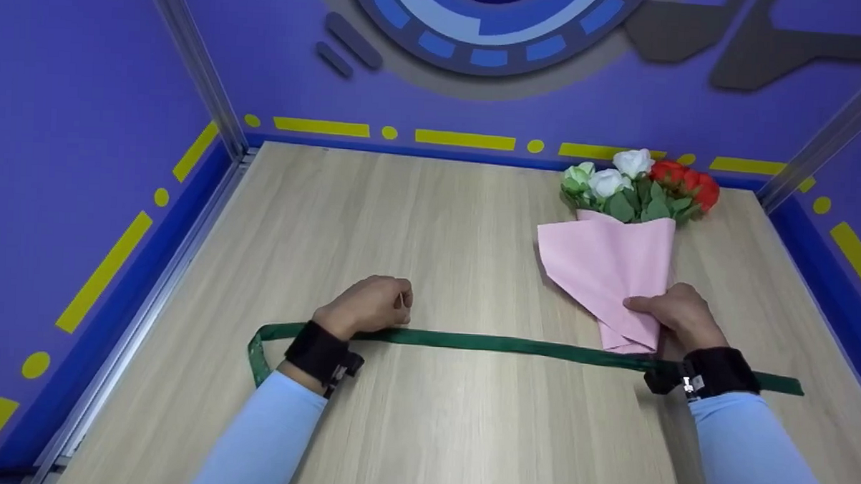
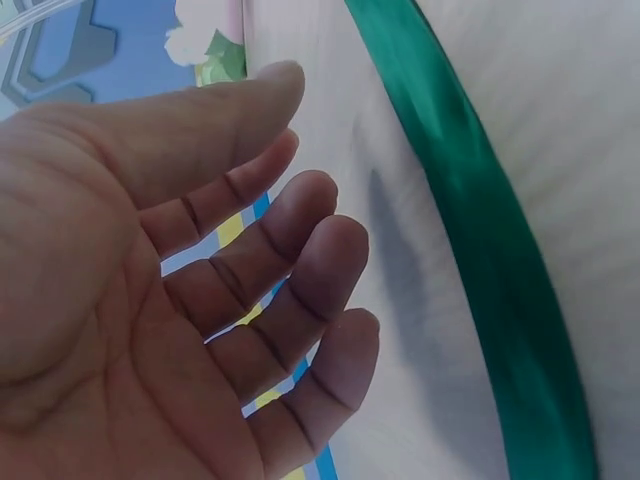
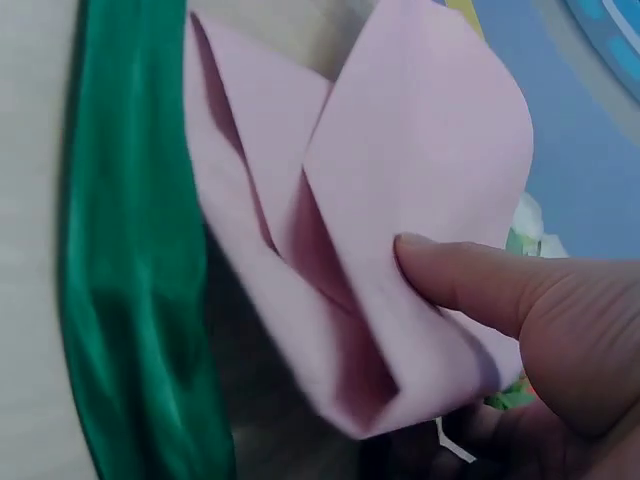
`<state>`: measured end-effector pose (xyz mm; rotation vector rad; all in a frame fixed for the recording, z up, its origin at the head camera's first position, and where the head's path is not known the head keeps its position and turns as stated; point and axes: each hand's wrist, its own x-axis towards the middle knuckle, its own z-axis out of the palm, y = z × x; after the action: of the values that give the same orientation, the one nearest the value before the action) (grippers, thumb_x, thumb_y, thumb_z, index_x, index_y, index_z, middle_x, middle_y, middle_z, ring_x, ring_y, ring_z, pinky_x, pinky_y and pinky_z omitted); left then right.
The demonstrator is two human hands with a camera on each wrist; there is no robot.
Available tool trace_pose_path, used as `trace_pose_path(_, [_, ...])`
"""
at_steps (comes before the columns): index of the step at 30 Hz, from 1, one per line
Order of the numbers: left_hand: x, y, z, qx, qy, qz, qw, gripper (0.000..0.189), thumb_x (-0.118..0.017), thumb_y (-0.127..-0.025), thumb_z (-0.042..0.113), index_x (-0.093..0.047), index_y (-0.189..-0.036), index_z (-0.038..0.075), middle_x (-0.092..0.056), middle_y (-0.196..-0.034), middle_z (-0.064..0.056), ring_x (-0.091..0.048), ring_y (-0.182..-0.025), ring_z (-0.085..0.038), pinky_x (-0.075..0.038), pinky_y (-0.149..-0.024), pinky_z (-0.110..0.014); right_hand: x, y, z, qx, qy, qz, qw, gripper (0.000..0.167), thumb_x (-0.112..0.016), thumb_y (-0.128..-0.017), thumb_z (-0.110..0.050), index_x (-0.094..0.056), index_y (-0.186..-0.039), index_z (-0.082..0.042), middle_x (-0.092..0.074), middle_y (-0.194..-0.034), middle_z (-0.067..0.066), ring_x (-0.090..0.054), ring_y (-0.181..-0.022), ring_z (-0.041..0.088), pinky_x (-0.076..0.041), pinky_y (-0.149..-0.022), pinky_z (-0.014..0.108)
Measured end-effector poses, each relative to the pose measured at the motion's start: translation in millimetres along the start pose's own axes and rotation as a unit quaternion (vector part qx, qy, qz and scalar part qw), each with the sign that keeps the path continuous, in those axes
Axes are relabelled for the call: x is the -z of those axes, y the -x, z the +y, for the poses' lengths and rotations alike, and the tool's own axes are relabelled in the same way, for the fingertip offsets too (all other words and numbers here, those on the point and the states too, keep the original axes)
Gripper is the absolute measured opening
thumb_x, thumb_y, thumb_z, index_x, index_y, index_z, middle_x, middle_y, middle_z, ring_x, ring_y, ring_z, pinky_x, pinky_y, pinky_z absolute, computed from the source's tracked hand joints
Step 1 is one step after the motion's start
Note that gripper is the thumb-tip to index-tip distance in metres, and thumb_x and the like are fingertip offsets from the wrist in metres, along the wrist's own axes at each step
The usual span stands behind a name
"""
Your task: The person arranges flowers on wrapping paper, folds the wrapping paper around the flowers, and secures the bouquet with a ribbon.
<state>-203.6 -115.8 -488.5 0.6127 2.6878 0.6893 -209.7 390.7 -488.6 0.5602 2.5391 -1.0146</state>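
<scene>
My right hand (image 1: 675, 315) grips the lower part of a bouquet wrapped in pink paper (image 1: 612, 266), thumb on the front and fingers behind. White, pale green and red flowers (image 1: 633, 181) with green leaves stick out of the wrap's top. In the right wrist view the folded lower end of the pink wrap (image 3: 420, 150) shows beside the thumb. A long green ribbon (image 1: 498, 343) lies across the table, passing below both hands and bending back at its left end. Above the ribbon hovers my left hand (image 2: 210, 240), fingers loosely curled and holding nothing.
The wooden table (image 1: 437, 249) is bounded by blue panels (image 1: 75, 151) with yellow dashes at the back, left and right. Metal posts (image 1: 200, 62) stand at the back corners. The bouquet's flowers are close to the back panel.
</scene>
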Motion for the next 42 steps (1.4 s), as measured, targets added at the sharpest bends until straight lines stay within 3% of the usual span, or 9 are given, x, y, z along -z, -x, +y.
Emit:
trace_pose_path(7, [-6.4, -11.8, 13.4, -0.009, 0.005, -0.003, 0.9999, 0.008, -0.071, -0.098, 0.019, -0.072, -0.105, 0.014, -0.067, -0.085, 0.004, -0.058, -0.073, -0.013, -0.049, -0.069, -0.03, -14.8, 3.8, -13.7, 0.006, -0.076, -0.002, 0.9971, 0.082, -0.072, -0.097, -0.038, -0.038, -0.144, 0.02, -0.056, -0.132, 0.026, -0.06, -0.11, 0.03, -0.053, -0.081, 0.026])
trace_pose_path(14, [-18.4, -34.9, 42.8, -0.019, -0.017, -0.014, 0.9996, 0.014, -0.067, -0.101, 0.018, -0.073, -0.112, 0.012, -0.07, -0.092, 0.0, -0.059, -0.077, -0.014, -0.051, -0.073, -0.031, -36.3, 3.4, -26.4, -0.005, -0.189, -0.012, 0.9818, 0.08, -0.071, -0.098, -0.033, -0.033, -0.151, 0.012, -0.058, -0.132, 0.016, -0.062, -0.107, 0.018, -0.053, -0.082, 0.022])
trace_pose_path(20, [-35.7, -65.6, 87.7, -0.058, -0.096, 0.0, 0.9936, 0.03, -0.06, -0.104, 0.014, -0.069, -0.132, 0.015, -0.069, -0.121, -0.005, -0.064, -0.107, -0.02, -0.055, -0.092, -0.032, -55.7, 0.9, -39.1, 0.001, -0.222, 0.007, 0.9751, 0.075, -0.073, -0.096, -0.024, -0.037, -0.152, 0.01, -0.06, -0.134, 0.014, -0.061, -0.108, 0.016, -0.05, -0.088, 0.021])
trace_pose_path(23, [-44.9, -82.4, 108.2, -0.079, -0.142, 0.018, 0.9866, 0.041, -0.054, -0.108, 0.014, -0.058, -0.149, 0.018, -0.062, -0.142, -0.005, -0.059, -0.128, -0.021, -0.053, -0.105, -0.033, -64.5, 0.0, -44.9, 0.007, -0.221, 0.017, 0.9751, 0.072, -0.073, -0.094, -0.023, -0.04, -0.149, 0.01, -0.06, -0.133, 0.015, -0.061, -0.109, 0.017, -0.049, -0.089, 0.022])
trace_pose_path(26, [-54.3, -96.2, 122.0, -0.097, -0.182, 0.002, 0.9785, 0.051, -0.045, -0.112, 0.013, -0.041, -0.162, 0.02, -0.047, -0.163, -0.006, -0.046, -0.149, -0.024, -0.045, -0.118, -0.036, -72.5, -0.5, -49.2, 0.015, -0.234, 0.028, 0.9718, 0.066, -0.075, -0.093, -0.021, -0.046, -0.143, 0.01, -0.065, -0.122, 0.011, -0.064, -0.1, 0.013, -0.052, -0.084, 0.021])
trace_pose_path(29, [-61.9, -103.3, 128.8, -0.102, -0.214, -0.046, 0.9705, 0.055, -0.038, -0.114, 0.015, -0.028, -0.168, 0.02, -0.033, -0.173, -0.005, -0.031, -0.16, -0.025, -0.035, -0.126, -0.041, -78.2, -0.6, -51.6, 0.013, -0.258, 0.034, 0.9654, 0.063, -0.077, -0.092, -0.019, -0.048, -0.141, 0.01, -0.067, -0.112, 0.006, -0.064, -0.092, 0.009, -0.053, -0.079, 0.019])
trace_pose_path(32, [-66.5, -105.6, 131.3, -0.104, -0.234, -0.08, 0.9633, 0.054, -0.036, -0.114, 0.018, -0.029, -0.168, 0.019, -0.031, -0.173, -0.005, -0.028, -0.161, -0.024, -0.032, -0.128, -0.043, -81.7, -0.8, -53.8, -0.002, -0.31, 0.017, 0.9505, 0.065, -0.077, -0.092, -0.017, -0.047, -0.144, 0.007, -0.067, -0.116, 0.007, -0.065, -0.095, 0.01, -0.055, -0.08, 0.02])
trace_pose_path(36, [-68.4, -106.0, 132.4, -0.115, -0.246, -0.086, 0.9584, 0.052, -0.039, -0.113, 0.018, -0.037, -0.165, 0.016, -0.036, -0.171, -0.006, -0.031, -0.159, -0.025, -0.032, -0.127, -0.046, -84.7, -0.7, -58.7, -0.017, -0.366, -0.008, 0.9306, 0.069, -0.075, -0.094, -0.014, -0.042, -0.152, 0.002, -0.064, -0.132, 0.012, -0.066, -0.106, 0.014, -0.056, -0.086, 0.024])
trace_pose_path(42, [-67.7, -106.5, 134.4, -0.116, -0.242, -0.089, 0.959, 0.05, -0.041, -0.112, 0.018, -0.043, -0.162, 0.017, -0.04, -0.169, -0.003, -0.034, -0.158, -0.022, -0.032, -0.127, -0.046, -92.2, 0.6, -72.4, -0.005, -0.396, 0.011, 0.9182, 0.073, -0.071, -0.097, -0.012, -0.032, -0.157, 0.0, -0.054, -0.14, 0.011, -0.059, -0.118, 0.019, -0.054, -0.089, 0.023])
